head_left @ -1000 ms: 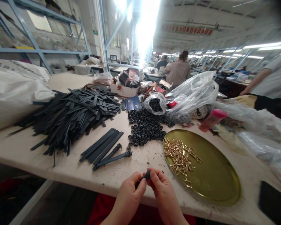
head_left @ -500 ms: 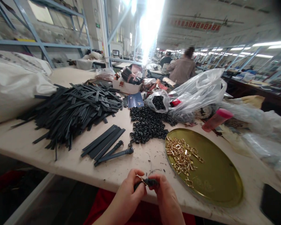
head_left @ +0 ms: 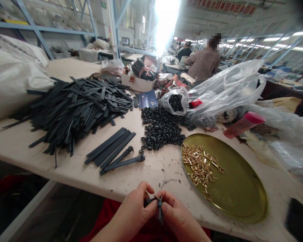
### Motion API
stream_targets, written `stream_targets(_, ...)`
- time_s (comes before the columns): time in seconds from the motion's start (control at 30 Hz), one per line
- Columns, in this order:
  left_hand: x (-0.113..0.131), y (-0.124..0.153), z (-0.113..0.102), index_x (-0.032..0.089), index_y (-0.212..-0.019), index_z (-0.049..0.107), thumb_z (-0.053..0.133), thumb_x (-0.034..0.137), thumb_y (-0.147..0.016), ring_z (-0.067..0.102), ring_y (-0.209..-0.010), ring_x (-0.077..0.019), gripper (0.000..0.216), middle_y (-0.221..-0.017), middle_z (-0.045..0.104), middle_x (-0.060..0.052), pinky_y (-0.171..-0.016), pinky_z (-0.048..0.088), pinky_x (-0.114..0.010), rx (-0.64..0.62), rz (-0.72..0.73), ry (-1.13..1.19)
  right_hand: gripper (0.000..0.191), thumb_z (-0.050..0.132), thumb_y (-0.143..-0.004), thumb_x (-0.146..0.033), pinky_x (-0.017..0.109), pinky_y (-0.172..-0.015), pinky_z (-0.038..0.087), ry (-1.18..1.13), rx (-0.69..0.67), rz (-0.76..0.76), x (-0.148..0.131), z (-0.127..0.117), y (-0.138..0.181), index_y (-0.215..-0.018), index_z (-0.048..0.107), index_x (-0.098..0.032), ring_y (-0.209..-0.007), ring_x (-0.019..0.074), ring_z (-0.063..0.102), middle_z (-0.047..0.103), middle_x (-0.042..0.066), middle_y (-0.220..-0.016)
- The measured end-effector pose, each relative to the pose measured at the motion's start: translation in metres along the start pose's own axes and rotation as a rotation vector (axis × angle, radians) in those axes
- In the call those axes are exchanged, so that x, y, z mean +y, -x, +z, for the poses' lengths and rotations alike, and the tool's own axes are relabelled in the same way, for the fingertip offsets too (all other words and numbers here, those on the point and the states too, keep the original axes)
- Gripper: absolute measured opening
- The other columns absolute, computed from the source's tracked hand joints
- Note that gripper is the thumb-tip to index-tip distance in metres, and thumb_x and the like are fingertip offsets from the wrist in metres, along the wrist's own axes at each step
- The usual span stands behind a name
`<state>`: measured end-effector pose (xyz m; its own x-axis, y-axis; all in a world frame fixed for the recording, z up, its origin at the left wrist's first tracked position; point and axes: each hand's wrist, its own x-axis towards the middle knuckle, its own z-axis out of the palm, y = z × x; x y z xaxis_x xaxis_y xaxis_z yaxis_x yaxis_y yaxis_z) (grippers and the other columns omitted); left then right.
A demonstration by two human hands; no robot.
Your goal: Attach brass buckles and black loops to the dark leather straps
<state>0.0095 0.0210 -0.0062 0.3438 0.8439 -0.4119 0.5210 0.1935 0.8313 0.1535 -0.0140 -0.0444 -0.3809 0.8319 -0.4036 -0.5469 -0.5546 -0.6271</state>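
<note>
At the table's front edge, my left hand (head_left: 135,207) pinches a dark strap (head_left: 160,212) between thumb and fingers. My right hand (head_left: 178,213) is closed on the same strap, close against the left. A bit of gold metal, apparently a buckle (head_left: 157,197), shows between the fingertips; most of it is hidden. One part of the strap hangs down between the hands. Left of them on the table lie several flat dark strips (head_left: 110,148) and two straps with loops (head_left: 126,163).
A round gold tray (head_left: 239,181) with gold buckles (head_left: 198,164) stands right. Black loops (head_left: 161,131) lie mid-table, beside a plastic bag (head_left: 175,101). Dark strips are heaped (head_left: 80,107) at left. A pink-capped tube (head_left: 243,125) and a dark flat object (head_left: 299,218) are at right.
My right hand has turned and come closer to the left. The strap part it holds pointed sideways before and now hangs downward. The camera view has shifted slightly.
</note>
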Motion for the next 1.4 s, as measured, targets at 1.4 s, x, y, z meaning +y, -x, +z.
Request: stream_targets(1.4,-0.003,0.038,0.02,0.013,-0.103,0.056,0.052,0.011,-0.065,0.058,-0.059,-0.0102,0.038,-0.077,0.064,-0.001,-0.06,0.045,-0.022,-0.343,-0.124,0.564,0.022,0.036,-0.087,-0.039,0.023,-0.05,0.033,1.118,0.216,-0.392,0.017,0.005,0.046,-0.081,0.047,-0.021,-0.053,0.013,0.048,0.053,-0.002,-0.06)
